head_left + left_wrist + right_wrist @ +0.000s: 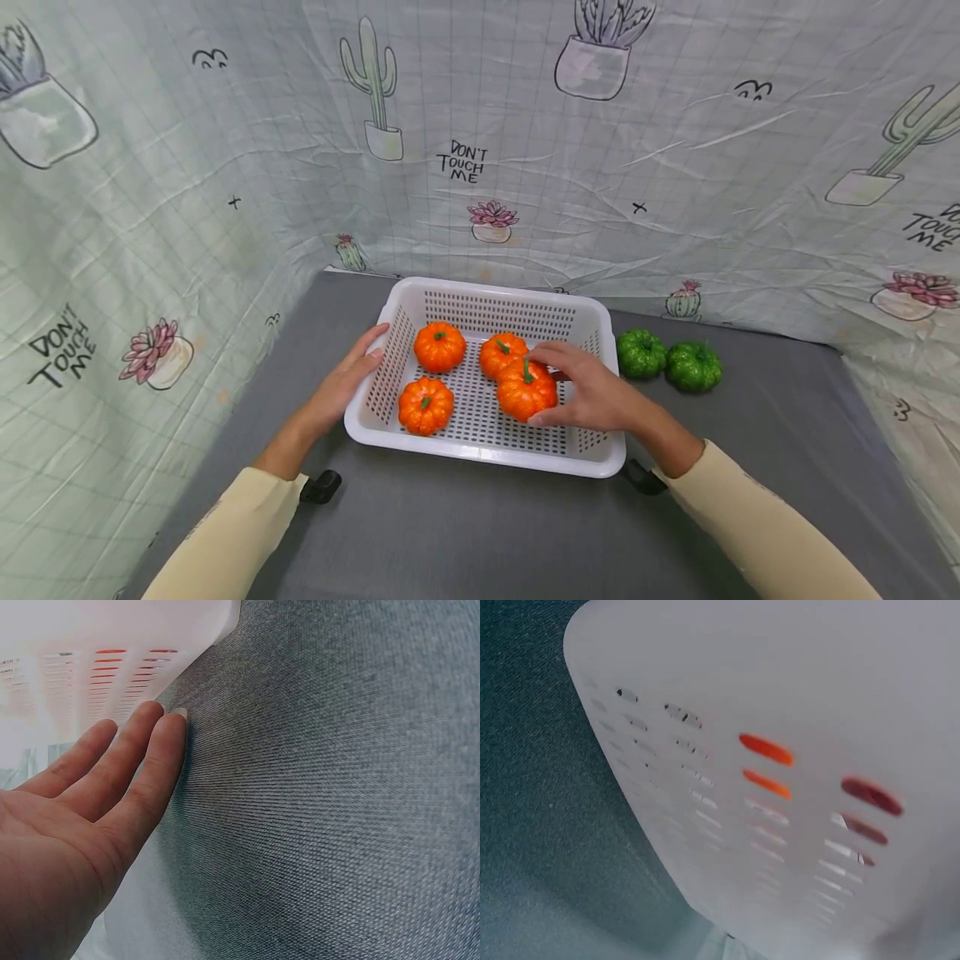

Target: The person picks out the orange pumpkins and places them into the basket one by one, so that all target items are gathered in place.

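A white slotted plastic basket [480, 454] holds small orange pumpkins with green stems. My right hand [592, 392] reaches over its right side and grips one pumpkin [522, 393], thumb at the near side and fingers at the far side. Just behind that one lies another pumpkin [501, 352], partly covered. Toward the left end are a back pumpkin [439, 347] and a front pumpkin [426, 407]. My left hand [347, 379] rests against the basket's left side; its fingers look fairly straight in the left wrist view. Through the slotted wall [705, 847], the right wrist view shows orange patches.
Two green pumpkins [693, 367] sit side by side on the grey tabletop [465, 533], just right of the basket. A cactus-print cloth [525, 167] hangs behind and along the sides of the table. Dark wrist devices [322, 486] show beside the sleeves.
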The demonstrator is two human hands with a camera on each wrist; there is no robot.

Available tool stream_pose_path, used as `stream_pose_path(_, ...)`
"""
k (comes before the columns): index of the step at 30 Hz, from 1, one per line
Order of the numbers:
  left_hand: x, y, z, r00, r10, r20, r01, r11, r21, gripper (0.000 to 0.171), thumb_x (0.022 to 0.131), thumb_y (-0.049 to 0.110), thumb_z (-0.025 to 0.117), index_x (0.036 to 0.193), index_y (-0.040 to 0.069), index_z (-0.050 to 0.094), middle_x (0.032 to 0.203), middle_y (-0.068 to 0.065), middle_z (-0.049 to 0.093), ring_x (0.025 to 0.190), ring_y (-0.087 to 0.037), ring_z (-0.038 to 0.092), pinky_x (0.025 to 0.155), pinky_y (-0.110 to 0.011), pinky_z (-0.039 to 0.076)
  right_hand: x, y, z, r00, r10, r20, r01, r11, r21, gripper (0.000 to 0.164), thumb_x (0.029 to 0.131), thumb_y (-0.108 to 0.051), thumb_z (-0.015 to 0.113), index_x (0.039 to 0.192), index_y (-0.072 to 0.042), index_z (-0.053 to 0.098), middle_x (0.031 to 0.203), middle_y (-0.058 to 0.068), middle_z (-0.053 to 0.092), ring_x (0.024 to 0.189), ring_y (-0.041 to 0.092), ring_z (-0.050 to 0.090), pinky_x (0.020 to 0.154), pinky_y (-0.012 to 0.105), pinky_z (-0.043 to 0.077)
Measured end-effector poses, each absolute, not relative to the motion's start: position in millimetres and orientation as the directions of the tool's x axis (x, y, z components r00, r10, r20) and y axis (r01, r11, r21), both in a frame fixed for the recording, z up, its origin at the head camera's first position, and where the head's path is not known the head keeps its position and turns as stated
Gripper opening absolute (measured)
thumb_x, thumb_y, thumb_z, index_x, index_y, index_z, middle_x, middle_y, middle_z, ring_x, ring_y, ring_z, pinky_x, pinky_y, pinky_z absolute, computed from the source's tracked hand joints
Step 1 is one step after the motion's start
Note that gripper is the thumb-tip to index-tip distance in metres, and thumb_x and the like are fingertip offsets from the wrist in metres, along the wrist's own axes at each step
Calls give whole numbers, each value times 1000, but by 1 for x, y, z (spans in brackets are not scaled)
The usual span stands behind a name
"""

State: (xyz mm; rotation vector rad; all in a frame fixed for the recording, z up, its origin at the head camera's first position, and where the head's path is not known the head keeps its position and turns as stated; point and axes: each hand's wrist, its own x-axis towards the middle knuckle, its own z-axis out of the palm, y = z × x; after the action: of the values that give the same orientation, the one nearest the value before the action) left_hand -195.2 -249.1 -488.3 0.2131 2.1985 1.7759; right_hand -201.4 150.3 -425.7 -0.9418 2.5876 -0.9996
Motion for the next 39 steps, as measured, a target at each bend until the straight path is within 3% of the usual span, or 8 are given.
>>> stream_pose_path(16,-191,-249,-485,-948,290,-130,-65,223,973,58,114,38,34,168,29,13,164,-28,32,125,-47,59,83,-34,60,-204,133,-432,-764,-641,-76,-480,642,-598,82,78,-45,91,146,-14,58,152,6,55,138,29,52,114,55,46)
stream_pose_path(24,-192,-249,-484,-943,306,-128,-62,216,974,59,114,37,33,168,29,12,165,-28,30,127,-49,57,83,-33,59,-204,128,-436,-749,-657,-90,-496,646,-580,84,77,-45,91,147,-15,58,156,6,55,149,34,45,121,58,37)
stream_pose_path(39,-192,-249,-484,-941,313,-127,-59,219,974,59,114,37,33,168,28,12,167,-27,27,129,-50,55,85,-34,60,-205,121,-445,-743,-655,-136,-485,667,-565,84,75,-42,94,146,-14,58,152,5,58,142,29,52,119,53,41)
